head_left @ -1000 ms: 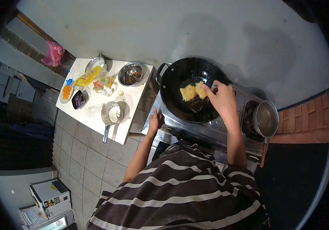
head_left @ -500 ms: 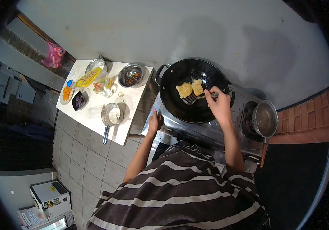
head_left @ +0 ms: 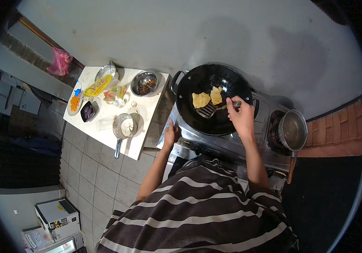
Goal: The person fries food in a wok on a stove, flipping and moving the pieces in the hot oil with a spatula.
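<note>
My right hand (head_left: 242, 118) is closed round the handle of a slotted spatula (head_left: 206, 111), whose blade rests in a large black wok (head_left: 231, 122). Two yellow fried pieces lie in the wok: one piece (head_left: 201, 100) touches the blade's edge, the other piece (head_left: 216, 96) sits just to its right. My left hand (head_left: 171, 134) is beside the stove's left edge, below the wok's looped handle, with the thumb raised. Its other fingers are turned away, and what they hold, if anything, is hidden.
Right of the wok, a pot (head_left: 293, 130) stands on the stove (head_left: 227, 141). A white table (head_left: 105, 137) at left carries a metal bowl (head_left: 143, 83), a saucepan of white batter (head_left: 124, 126), an orange-food plate (head_left: 74, 104) and a dark dish (head_left: 88, 111).
My right hand has moved slightly left and down with the spatula. The blade has shifted left under or beside the pieces, which now lie a little further left. My left hand stays in place.
</note>
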{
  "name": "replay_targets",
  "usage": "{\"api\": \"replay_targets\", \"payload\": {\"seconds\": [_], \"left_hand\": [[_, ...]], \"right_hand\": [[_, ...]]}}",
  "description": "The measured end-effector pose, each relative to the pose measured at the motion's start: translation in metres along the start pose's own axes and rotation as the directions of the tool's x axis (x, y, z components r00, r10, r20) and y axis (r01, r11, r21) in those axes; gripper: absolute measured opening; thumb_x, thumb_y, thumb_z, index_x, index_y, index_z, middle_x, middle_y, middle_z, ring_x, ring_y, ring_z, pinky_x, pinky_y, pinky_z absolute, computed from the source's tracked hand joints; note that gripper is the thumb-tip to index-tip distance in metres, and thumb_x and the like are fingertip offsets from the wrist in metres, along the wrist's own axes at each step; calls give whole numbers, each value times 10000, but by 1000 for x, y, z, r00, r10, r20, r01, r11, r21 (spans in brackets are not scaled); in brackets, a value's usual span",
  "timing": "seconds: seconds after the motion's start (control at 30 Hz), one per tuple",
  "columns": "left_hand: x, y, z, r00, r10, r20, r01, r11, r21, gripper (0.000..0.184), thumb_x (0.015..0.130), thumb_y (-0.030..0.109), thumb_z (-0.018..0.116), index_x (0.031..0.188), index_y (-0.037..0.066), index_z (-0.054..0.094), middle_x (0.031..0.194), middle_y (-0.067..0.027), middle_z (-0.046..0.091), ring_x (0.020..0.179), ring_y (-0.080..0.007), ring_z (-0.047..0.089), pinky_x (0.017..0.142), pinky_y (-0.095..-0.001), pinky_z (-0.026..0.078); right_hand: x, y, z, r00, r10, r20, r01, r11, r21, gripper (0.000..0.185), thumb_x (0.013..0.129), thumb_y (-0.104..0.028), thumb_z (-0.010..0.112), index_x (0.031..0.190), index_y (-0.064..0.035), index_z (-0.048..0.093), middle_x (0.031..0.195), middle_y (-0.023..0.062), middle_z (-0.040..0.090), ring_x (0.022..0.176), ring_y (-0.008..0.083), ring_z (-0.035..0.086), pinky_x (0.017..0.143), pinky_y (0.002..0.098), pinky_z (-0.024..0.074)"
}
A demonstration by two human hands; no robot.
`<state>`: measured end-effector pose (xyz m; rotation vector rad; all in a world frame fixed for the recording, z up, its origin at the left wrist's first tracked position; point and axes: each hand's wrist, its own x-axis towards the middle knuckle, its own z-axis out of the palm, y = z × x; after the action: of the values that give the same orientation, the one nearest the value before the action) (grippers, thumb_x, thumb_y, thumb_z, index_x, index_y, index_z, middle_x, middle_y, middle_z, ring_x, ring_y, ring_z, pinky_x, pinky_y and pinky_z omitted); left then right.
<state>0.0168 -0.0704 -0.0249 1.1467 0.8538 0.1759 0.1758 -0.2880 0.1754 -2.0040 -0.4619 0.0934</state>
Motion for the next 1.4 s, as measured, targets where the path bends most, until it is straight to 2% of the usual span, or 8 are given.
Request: {"api": "replay_targets", "payload": {"seconds": [0.07,0.17,0.4,0.57,1.0,1.17,1.27,1.4], "left_hand": [[2,-1,-2,1000,-24,5,24,1000,2,699,920,711,297,479,168,296,430,37,298,333,-102,273,353,-272,168],[4,-2,-6,997,-34,67,35,999,-15,701,923,709,285,478,167,303,429,34,305,334,-103,272,354,-272,171],[2,-4,-4,999,-12,42,12,1000,14,655,929,699,289,527,182,296,466,55,282,367,-89,253,366,-260,156],[2,-3,-4,1000,-7,17,6,1000,25,662,923,709,288,524,181,296,459,52,278,360,-94,248,364,-268,158],[5,-7,-5,1000,1,24,-2,1000,20,675,909,733,277,509,189,275,449,59,263,352,-90,233,358,-268,141],[9,-10,-11,999,-7,34,6,999,49,722,915,720,284,493,142,379,437,16,356,345,-110,323,353,-277,205],[5,-9,-5,1000,18,-8,-17,998,59,672,915,723,282,510,187,296,446,51,297,351,-88,249,358,-267,150],[-1,1,-5,1000,-13,21,12,998,62,707,922,713,271,496,155,345,438,30,325,346,-99,292,356,-273,187]], "right_hand": [[0,-12,-2,999,-39,-26,38,999,-28,221,889,-158,644,792,36,599,547,136,541,434,133,469,466,292,373],[-1,-30,-9,991,-134,-13,130,981,-143,234,880,-157,646,761,37,589,555,169,540,422,215,499,471,323,386],[0,-50,-29,997,-71,-17,65,968,-241,297,879,-199,640,706,35,582,536,189,519,451,326,515,491,369,406],[4,-62,-48,997,-79,-2,75,963,-258,272,875,-185,643,728,35,580,529,185,502,442,319,480,509,379,409],[60,-36,-43,855,-440,276,491,857,-155,186,878,-157,641,934,16,602,817,154,553,720,311,558,667,386,441],[71,-40,-27,850,-410,331,470,874,-123,180,875,-157,641,936,9,609,803,153,534,730,323,553,693,390,440],[78,-44,-20,835,-423,353,490,863,-123,189,874,-163,640,938,12,610,809,157,536,737,324,556,703,390,444],[88,-45,-7,790,-471,394,547,831,-103,209,872,-175,640,955,14,611,842,167,559,790,337,573,737,400,453]]}}
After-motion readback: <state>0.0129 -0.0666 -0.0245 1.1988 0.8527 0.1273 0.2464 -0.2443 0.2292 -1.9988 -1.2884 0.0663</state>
